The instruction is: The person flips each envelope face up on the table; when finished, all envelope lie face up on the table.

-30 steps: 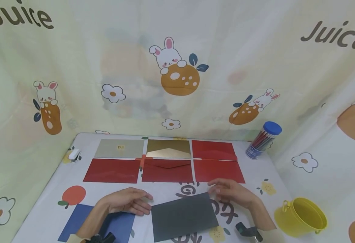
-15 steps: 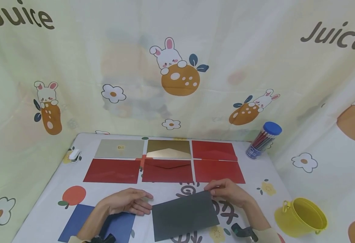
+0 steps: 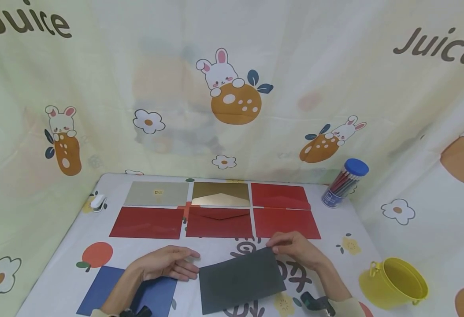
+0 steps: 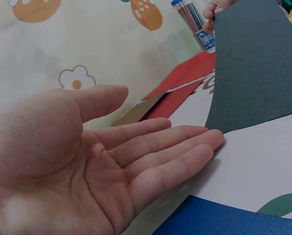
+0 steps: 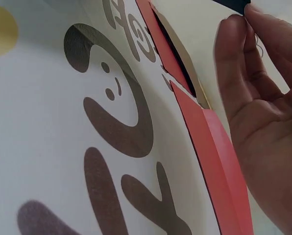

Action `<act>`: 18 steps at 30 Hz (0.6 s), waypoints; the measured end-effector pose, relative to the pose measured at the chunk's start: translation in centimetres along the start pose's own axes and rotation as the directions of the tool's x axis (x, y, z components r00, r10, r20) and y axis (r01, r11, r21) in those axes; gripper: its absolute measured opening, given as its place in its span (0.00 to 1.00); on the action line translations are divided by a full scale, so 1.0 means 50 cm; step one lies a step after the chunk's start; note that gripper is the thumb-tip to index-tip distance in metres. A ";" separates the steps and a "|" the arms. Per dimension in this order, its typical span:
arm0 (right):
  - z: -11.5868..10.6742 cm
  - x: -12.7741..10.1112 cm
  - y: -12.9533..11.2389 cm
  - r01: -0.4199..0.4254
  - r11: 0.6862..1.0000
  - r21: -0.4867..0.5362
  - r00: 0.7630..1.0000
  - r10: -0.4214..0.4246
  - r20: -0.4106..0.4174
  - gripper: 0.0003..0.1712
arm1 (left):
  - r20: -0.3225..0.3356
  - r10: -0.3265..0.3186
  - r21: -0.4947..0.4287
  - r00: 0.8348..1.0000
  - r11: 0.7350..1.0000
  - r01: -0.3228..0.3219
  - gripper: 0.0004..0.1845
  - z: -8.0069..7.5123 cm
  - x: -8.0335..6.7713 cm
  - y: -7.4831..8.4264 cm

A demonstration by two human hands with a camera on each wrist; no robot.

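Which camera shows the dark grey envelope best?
The head view: the whole dark grey envelope shows, its far corner pinched by the right hand. The left wrist view shows part; the right wrist view only a corner.

Beyond the right grip (image 3: 295, 251) lie five red envelopes (image 3: 219, 222), one gold envelope (image 3: 220, 194) and one grey-green envelope (image 3: 156, 193). One dark grey envelope (image 3: 241, 280) sits in it. One blue envelope (image 3: 158, 294), one pencil tub (image 3: 344, 183), one yellow bucket (image 3: 394, 281).

Bright, even light — wrist views perhaps soft
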State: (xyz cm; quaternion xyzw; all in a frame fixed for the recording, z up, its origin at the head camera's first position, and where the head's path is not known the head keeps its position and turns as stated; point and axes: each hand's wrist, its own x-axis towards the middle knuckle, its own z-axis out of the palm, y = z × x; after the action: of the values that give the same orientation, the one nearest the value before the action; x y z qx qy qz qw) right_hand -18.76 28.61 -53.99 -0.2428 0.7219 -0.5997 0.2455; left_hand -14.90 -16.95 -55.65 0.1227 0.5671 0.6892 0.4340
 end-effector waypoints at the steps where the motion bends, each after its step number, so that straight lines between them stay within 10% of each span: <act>1: 0.002 0.001 -0.002 0.001 1.000 -0.022 1.000 -0.002 -0.007 0.17 | -0.002 -0.001 -0.002 1.000 1.000 0.001 0.27 0.000 0.000 -0.001; 18: 0.023 0.026 0.001 -0.069 0.982 -0.178 0.957 0.015 -0.290 0.14 | -0.085 0.032 0.007 0.996 0.999 -0.031 0.24 0.022 -0.008 0.000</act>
State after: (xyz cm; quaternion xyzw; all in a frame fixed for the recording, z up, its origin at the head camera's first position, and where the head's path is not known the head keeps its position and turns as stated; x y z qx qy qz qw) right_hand -18.99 26.90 -54.29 -0.1595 0.8079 -0.5529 0.1270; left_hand -13.95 -16.51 -55.16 0.1034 0.5851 0.6989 0.3980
